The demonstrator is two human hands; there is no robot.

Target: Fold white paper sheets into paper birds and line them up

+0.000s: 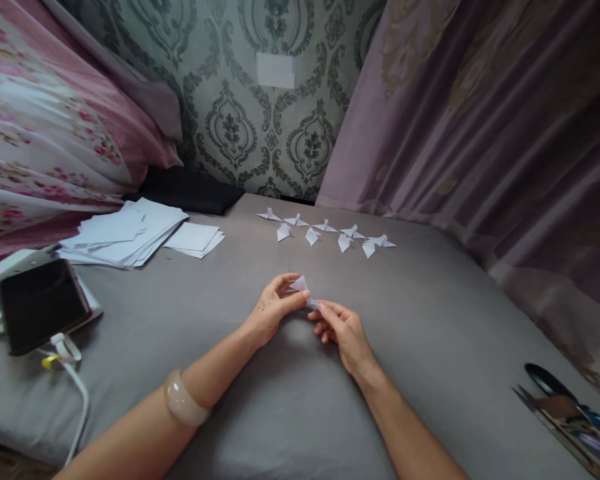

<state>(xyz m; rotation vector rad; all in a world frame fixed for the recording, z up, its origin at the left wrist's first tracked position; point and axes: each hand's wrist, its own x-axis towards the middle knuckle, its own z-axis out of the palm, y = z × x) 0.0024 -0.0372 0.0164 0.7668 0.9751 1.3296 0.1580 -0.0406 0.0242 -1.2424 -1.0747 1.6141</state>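
Note:
A small piece of folded white paper (299,285) is held between my two hands above the grey surface. My left hand (276,305) pinches its wider, pointed part between thumb and fingers. The thumb and index finger of my right hand (343,331) grip the narrow end, with the other fingers curled beneath. Parts of the folds are hidden behind my fingers. Beyond my hands, several folded paper cranes (325,226) stand in two rows on the grey cloth (420,300).
At the left lie a stack of white paper sheets (125,233) and a smaller stack of paper squares (193,238). A phone (44,305) with a white cable (83,393) rests near a power strip (10,270). Tools including tweezers (545,417) lie at the right edge. Curtains (430,120) hang at the right.

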